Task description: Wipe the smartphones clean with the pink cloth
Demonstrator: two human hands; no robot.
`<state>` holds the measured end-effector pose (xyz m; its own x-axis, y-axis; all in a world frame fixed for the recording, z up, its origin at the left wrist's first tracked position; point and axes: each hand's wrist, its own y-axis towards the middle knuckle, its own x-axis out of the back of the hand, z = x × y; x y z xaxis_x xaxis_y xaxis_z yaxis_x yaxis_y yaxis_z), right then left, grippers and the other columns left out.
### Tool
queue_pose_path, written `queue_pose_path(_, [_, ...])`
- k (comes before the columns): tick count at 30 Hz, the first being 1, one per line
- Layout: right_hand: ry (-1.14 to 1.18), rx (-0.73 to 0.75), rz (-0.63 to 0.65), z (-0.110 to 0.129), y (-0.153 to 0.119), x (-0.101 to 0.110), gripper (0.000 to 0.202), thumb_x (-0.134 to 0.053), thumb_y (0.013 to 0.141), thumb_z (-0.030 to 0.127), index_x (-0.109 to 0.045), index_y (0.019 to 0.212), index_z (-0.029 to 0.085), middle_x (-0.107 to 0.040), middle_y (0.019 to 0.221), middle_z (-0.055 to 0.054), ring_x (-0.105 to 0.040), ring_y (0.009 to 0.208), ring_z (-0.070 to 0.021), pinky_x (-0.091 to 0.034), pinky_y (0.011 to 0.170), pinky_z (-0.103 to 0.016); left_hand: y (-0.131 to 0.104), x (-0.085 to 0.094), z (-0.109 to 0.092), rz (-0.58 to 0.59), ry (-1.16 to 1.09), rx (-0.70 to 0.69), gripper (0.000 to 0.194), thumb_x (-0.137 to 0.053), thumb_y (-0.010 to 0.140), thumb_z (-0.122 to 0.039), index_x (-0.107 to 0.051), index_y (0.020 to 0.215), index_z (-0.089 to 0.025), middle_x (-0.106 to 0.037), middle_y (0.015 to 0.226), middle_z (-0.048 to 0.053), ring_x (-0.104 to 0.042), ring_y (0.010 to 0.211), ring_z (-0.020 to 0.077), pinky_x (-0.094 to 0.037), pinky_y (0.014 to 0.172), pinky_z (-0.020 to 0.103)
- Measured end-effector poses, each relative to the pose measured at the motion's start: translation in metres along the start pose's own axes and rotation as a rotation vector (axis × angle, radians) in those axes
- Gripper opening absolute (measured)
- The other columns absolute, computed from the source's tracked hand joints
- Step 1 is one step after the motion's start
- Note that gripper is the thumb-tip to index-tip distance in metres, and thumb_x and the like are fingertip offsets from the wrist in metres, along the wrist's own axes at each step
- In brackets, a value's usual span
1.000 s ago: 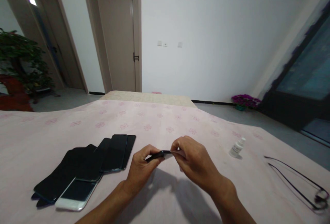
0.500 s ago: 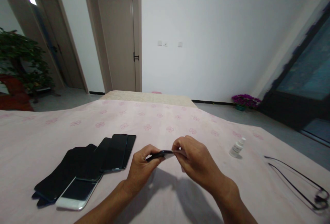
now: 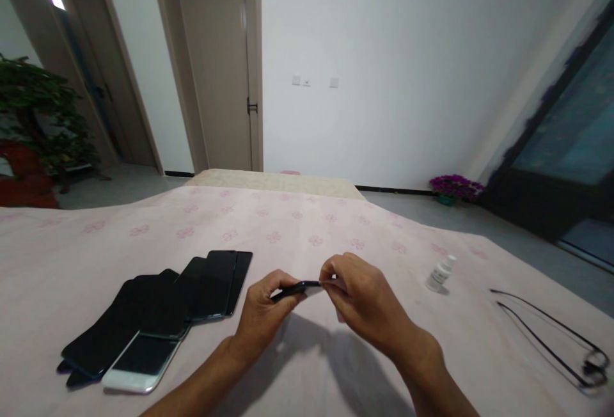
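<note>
My left hand (image 3: 268,298) is closed on a dark smartphone (image 3: 293,290), thumb on top and fingers below. The phone is held nearly edge-on above the table, so its faces hardly show. At the phone's right end, my right hand (image 3: 362,289) pinches a thin, pale pinkish cloth (image 3: 339,284) against the edge. Part of that cloth hangs below the fingers; most of it is hidden in the hand. Left of my hands lie several overlapping black phones (image 3: 122,314), with a white-framed phone (image 3: 141,362) at the near side.
A pink flowered tablecloth (image 3: 268,219) covers the table. On the right stand a small white spray bottle (image 3: 440,274) and, farther right, a pair of dark-framed glasses (image 3: 547,334). Beyond the table are a door (image 3: 218,78), a leafy plant (image 3: 38,110) and purple flowers (image 3: 455,187).
</note>
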<state>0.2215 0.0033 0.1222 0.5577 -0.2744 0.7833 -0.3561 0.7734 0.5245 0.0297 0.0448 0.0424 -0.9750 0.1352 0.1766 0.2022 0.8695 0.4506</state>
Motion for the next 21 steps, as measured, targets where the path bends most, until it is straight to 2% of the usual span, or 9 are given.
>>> queue_pose_path(13, [0.002,0.001,-0.016,0.0026,-0.0003,0.0003,0.013,-0.053,0.085,0.008,-0.056,0.086,0.02,-0.061,0.081,-0.002,-0.054,0.075,-0.0158,-0.038,0.065,-0.027,-0.0007,0.0007,-0.0009,0.004,0.024,0.009,0.005,-0.07,0.079,-0.025,-0.068,0.076,-0.02,-0.066,0.072,-0.002,-0.059,0.069,0.0138,-0.046,0.066,0.022])
queue_pose_path(18, [0.006,-0.046,0.029,0.0005,-0.0015,0.004,0.015,-0.055,0.082,0.007,-0.057,0.085,0.022,-0.062,0.08,0.0,-0.056,0.073,-0.0154,-0.038,0.062,-0.026,-0.0014,0.0003,-0.0008,0.007,-0.003,0.003,0.004,-0.07,0.078,-0.024,-0.069,0.076,-0.021,-0.066,0.073,-0.003,-0.059,0.07,0.0131,-0.045,0.066,0.021])
queue_pose_path(21, [0.048,-0.093,-0.035,-0.0006,-0.0009,0.0044,0.015,-0.055,0.084,0.007,-0.057,0.086,0.022,-0.064,0.084,-0.001,-0.058,0.077,-0.0158,-0.041,0.065,-0.026,-0.0005,0.0014,-0.0005,-0.002,-0.021,0.06,0.004,-0.071,0.076,-0.024,-0.07,0.075,-0.021,-0.066,0.071,-0.003,-0.058,0.069,0.0131,-0.045,0.065,0.021])
